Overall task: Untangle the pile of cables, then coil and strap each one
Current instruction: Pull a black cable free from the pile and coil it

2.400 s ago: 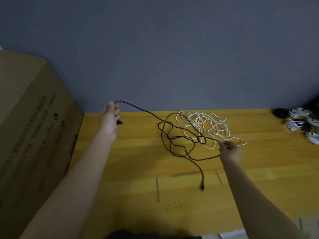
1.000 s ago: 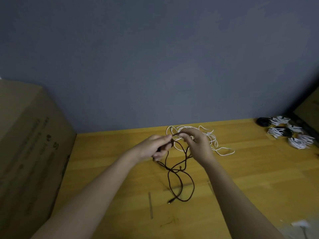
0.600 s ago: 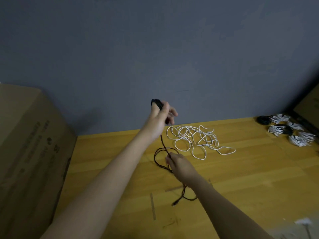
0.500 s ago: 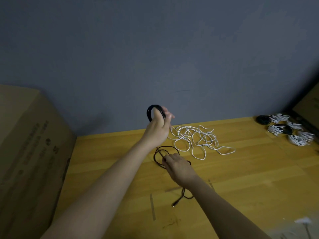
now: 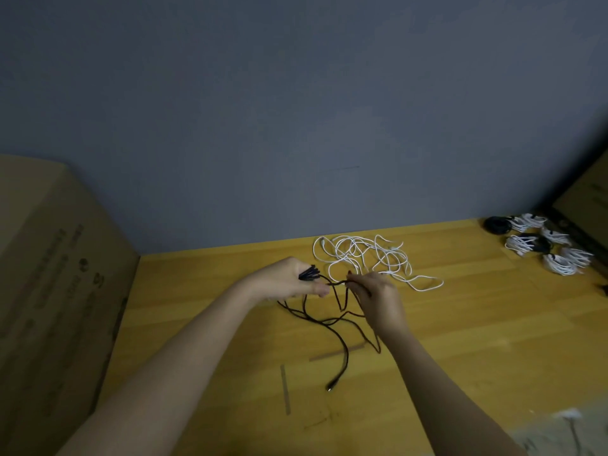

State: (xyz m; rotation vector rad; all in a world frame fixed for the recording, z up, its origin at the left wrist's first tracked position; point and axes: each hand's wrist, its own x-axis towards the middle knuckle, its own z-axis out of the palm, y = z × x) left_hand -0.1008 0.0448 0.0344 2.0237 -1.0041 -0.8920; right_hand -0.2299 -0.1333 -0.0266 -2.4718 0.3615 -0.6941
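Coiling proceeds: black cable (image 5: 332, 319) loops are gripped by the left hand (image 5: 287, 281), the next length apparently pinched by the right hand (image 5: 375, 292); even loops are advised, clear of the white cable (image 5: 363, 258) by the desk's (image 5: 460, 340) far edge

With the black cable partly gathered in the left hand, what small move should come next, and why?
Probably the right hand should carry its pinched stretch over to the left hand, adding another loop. The left hand already grips a bunch of black cable loops, while its tail lies loose on the table.

One head-worn wide-angle camera looks forward and down across the wooden table (image 5: 460, 324) toward the grey wall (image 5: 296, 110) at twelve o'clock, near enough that both forearms fill the foreground.
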